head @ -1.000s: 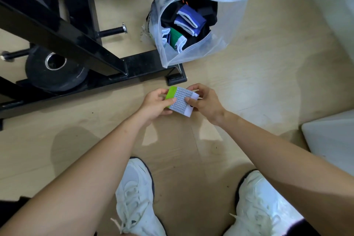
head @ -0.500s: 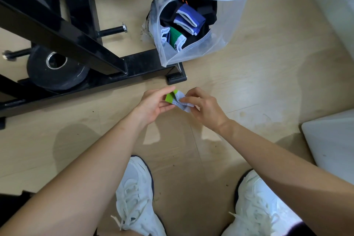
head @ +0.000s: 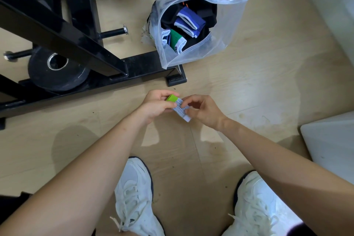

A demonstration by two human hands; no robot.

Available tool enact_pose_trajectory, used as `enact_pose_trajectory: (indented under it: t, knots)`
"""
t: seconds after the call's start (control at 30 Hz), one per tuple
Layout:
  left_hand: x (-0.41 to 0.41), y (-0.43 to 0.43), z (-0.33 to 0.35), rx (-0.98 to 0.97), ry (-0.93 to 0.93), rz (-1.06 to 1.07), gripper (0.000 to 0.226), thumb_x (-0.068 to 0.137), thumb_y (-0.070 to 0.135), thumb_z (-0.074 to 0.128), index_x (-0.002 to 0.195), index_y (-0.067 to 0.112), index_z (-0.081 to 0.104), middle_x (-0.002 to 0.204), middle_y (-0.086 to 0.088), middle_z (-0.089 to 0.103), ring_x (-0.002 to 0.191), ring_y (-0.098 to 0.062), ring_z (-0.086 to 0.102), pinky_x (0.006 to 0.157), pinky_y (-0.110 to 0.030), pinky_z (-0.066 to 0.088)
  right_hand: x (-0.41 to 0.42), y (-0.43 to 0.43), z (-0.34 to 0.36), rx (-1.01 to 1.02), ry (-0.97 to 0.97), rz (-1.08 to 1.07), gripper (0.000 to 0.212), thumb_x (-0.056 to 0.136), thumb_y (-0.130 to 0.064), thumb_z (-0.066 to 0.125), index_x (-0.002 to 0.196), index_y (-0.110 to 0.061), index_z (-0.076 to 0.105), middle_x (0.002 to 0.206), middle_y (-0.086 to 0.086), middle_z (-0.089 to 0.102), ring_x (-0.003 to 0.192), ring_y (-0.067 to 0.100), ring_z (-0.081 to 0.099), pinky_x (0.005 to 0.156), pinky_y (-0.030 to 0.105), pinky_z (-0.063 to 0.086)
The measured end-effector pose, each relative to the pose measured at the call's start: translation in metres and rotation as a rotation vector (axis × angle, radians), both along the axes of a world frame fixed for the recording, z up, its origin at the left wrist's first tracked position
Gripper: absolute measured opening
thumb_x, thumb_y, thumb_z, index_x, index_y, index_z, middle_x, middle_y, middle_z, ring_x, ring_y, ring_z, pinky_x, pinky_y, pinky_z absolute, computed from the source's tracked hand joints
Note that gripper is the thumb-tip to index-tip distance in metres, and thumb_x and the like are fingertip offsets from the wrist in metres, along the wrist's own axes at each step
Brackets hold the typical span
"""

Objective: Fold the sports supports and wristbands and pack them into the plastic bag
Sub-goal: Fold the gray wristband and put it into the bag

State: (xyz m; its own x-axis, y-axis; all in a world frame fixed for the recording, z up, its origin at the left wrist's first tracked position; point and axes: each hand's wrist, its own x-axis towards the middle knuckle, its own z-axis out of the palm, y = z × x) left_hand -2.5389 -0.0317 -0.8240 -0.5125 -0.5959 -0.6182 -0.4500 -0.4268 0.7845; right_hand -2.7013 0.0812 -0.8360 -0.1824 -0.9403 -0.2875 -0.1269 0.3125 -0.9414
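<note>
Wristband [head: 181,112], pale with rows of small dark marks and a bright green end, sits just above the middle of the frame, held between both hands over the wooden floor [head: 268,86]. The left hand [head: 156,104] comes in from the lower left and grips the green end, its fingers curled round it. The right hand [head: 203,110] comes in from the lower right and pinches the pale part with thumb and fingertips, the other fingers loosely bent. The band's lower corner sticks out below them. The fingers cover much of it, so I cannot tell how far it is folded.

Above the hands, in the upper middle of the frame, the clear plastic bag [head: 228,30] lies on the floor with its mouth open toward the camera, well apart from the wristband. Inside it lie folded blue wristbands [head: 188,22] with white edges, a green and white piece [head: 177,41] to their lower left, and black supports [head: 206,12] beneath and behind them. The bag's lower left corner rests by the foot of a black metal frame [head: 76,30] that fills the upper left, with a black weight plate [head: 55,71] lying under its sloping bar. A white object [head: 331,143] shows at the right edge. At the bottom stand two white laced shoes [head: 134,197], one under each forearm
</note>
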Motion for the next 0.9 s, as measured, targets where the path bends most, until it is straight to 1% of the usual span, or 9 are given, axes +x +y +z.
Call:
enact_pose_trajectory:
  t: [0.13, 0.27, 0.33, 0.47, 0.57, 0.63, 0.77, 0.83, 0.9]
  knots:
    - [0.003, -0.004, 0.003, -0.03, 0.03, 0.02, 0.038, 0.087, -0.012, 0.066, 0.12, 0.007, 0.069, 0.11, -0.014, 0.073, 0.103, -0.026, 0.071, 0.09, -0.039, 0.06, -0.001, -0.003, 0.012, 0.043, 0.007, 0.101, 0.02, 0.083, 0.003, 0.073, 0.101, -0.004, 0.07, 0.108, 0.011, 0.071, 0.085, 0.02, 0.066, 0.075, 0.03, 0.058]
    - [0.002, 0.0, 0.006, -0.055, 0.077, 0.086, 0.038, 0.087, -0.012, 0.067, 0.12, 0.008, 0.067, 0.116, -0.016, 0.071, 0.099, -0.024, 0.071, 0.082, -0.033, 0.062, -0.002, -0.006, 0.019, 0.041, 0.023, 0.146, 0.027, 0.083, 0.009, 0.066, 0.105, -0.006, 0.07, 0.104, 0.001, 0.069, 0.07, 0.0, 0.057, 0.069, 0.019, 0.05]
    - [-0.001, 0.0, 0.009, -0.112, 0.069, 0.13, 0.037, 0.085, -0.009, 0.07, 0.114, 0.012, 0.068, 0.116, -0.014, 0.071, 0.097, -0.022, 0.072, 0.08, -0.032, 0.061, -0.004, -0.006, 0.021, 0.054, 0.015, 0.126, 0.033, 0.083, 0.011, 0.064, 0.11, -0.006, 0.07, 0.107, 0.001, 0.068, 0.063, -0.002, 0.053, 0.067, 0.017, 0.048]
    - [-0.005, -0.003, 0.021, -0.428, -0.064, 0.16, 0.024, 0.077, 0.007, 0.079, 0.095, 0.021, 0.073, 0.093, 0.002, 0.075, 0.086, -0.01, 0.071, 0.083, -0.028, 0.059, -0.017, -0.01, 0.031, 0.046, -0.01, 0.052, 0.034, 0.082, 0.01, 0.066, 0.109, -0.009, 0.072, 0.117, 0.004, 0.069, 0.064, 0.007, 0.055, 0.066, 0.022, 0.051]
    - [-0.005, -0.005, 0.042, -0.642, -0.061, 0.257, 0.014, 0.071, 0.013, 0.065, 0.079, 0.025, 0.069, 0.073, 0.01, 0.069, 0.067, -0.005, 0.062, 0.071, -0.027, 0.054, -0.033, -0.02, 0.049, -0.016, -0.028, -0.019, 0.034, 0.08, 0.012, 0.066, 0.104, -0.011, 0.074, 0.114, 0.01, 0.07, 0.066, 0.011, 0.057, 0.064, 0.024, 0.051]
    - [-0.005, -0.009, 0.059, -0.768, -0.025, 0.336, 0.01, 0.07, 0.014, 0.06, 0.078, 0.02, 0.063, 0.071, 0.012, 0.063, 0.063, -0.002, 0.055, 0.068, -0.024, 0.047, -0.044, -0.029, 0.063, -0.077, -0.037, -0.073, 0.038, 0.078, 0.015, 0.064, 0.099, -0.015, 0.075, 0.111, 0.018, 0.069, 0.067, 0.013, 0.058, 0.061, 0.026, 0.052]
    - [-0.01, -0.024, 0.094, -0.978, 0.073, 0.489, 0.016, 0.075, 0.016, 0.064, 0.087, 0.012, 0.054, 0.086, 0.0, 0.062, 0.075, -0.006, 0.06, 0.065, -0.025, 0.05, -0.059, -0.048, 0.091, -0.181, 0.009, -0.123, 0.04, 0.075, 0.014, 0.06, 0.094, -0.018, 0.075, 0.104, 0.018, 0.07, 0.074, 0.021, 0.055, 0.056, 0.031, 0.052]
    - [-0.018, -0.031, 0.109, -1.068, 0.112, 0.424, 0.021, 0.08, 0.015, 0.07, 0.094, 0.017, 0.054, 0.103, -0.001, 0.056, 0.091, -0.011, 0.061, 0.068, -0.021, 0.052, -0.064, -0.059, 0.104, -0.232, 0.065, -0.139, 0.037, 0.073, 0.008, 0.06, 0.092, -0.021, 0.075, 0.099, 0.007, 0.072, 0.074, 0.018, 0.054, 0.056, 0.033, 0.052]
    - [-0.025, -0.038, 0.115, -1.097, 0.131, 0.274, 0.024, 0.084, 0.017, 0.074, 0.102, 0.022, 0.058, 0.118, 0.003, 0.049, 0.103, -0.012, 0.061, 0.077, -0.021, 0.055, -0.07, -0.073, 0.113, -0.272, 0.163, -0.13, 0.035, 0.071, -0.001, 0.06, 0.092, -0.025, 0.075, 0.098, -0.004, 0.072, 0.073, 0.013, 0.054, 0.062, 0.034, 0.051]
